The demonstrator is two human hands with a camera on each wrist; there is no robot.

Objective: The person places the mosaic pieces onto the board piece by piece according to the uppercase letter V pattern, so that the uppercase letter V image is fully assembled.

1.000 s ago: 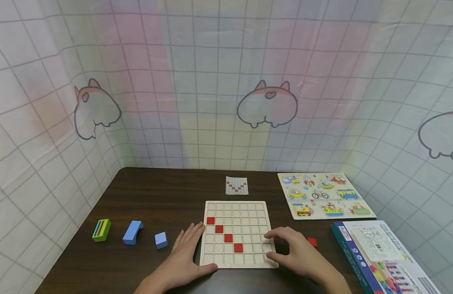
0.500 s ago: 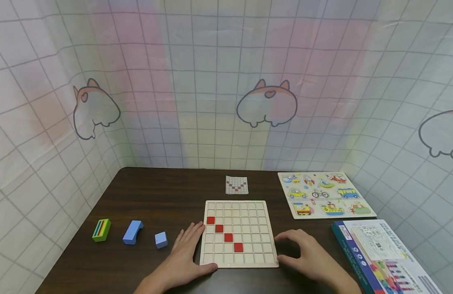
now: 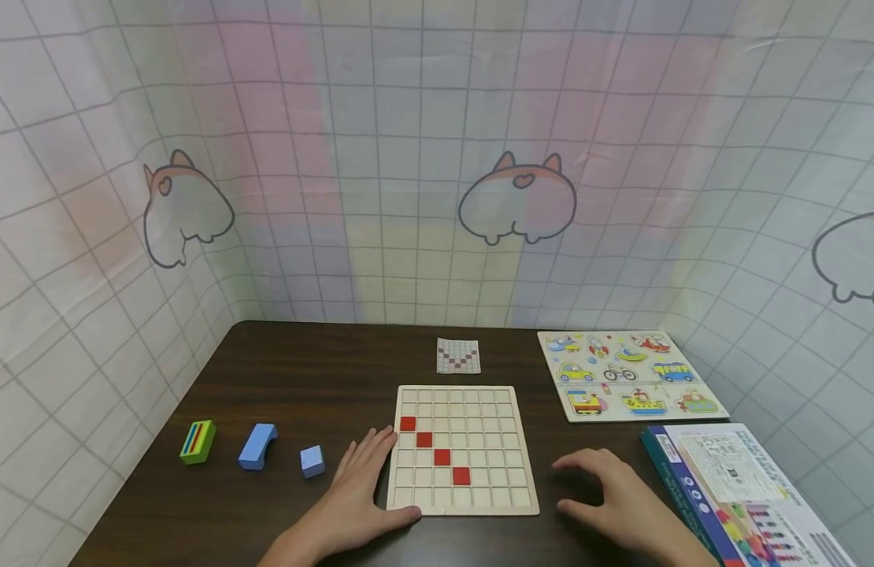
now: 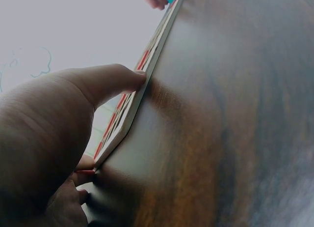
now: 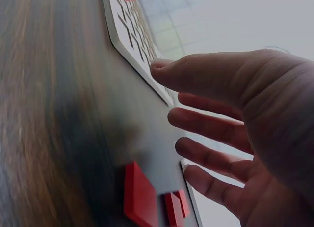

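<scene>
A pale wooden grid board lies in the middle of the dark table. Several red square tiles sit in its cells on a diagonal falling to the right. My left hand rests against the board, fingers along its left edge and thumb on the near edge. To the right of the board, apart from it, my right hand hovers with thumb and fingers spread and nothing between them. Loose red tiles lie on the table below its fingers in the right wrist view; in the head view the hand hides them.
Behind the board lies a small pattern card. A vehicle picture puzzle and a printed box stand on the right. At left are a green block, a blue arch block and a blue cube.
My right hand has moved right, from over the board's right edge to the table beside it, covering the red tile visible there earlier. The left hand and the board have stayed put.
</scene>
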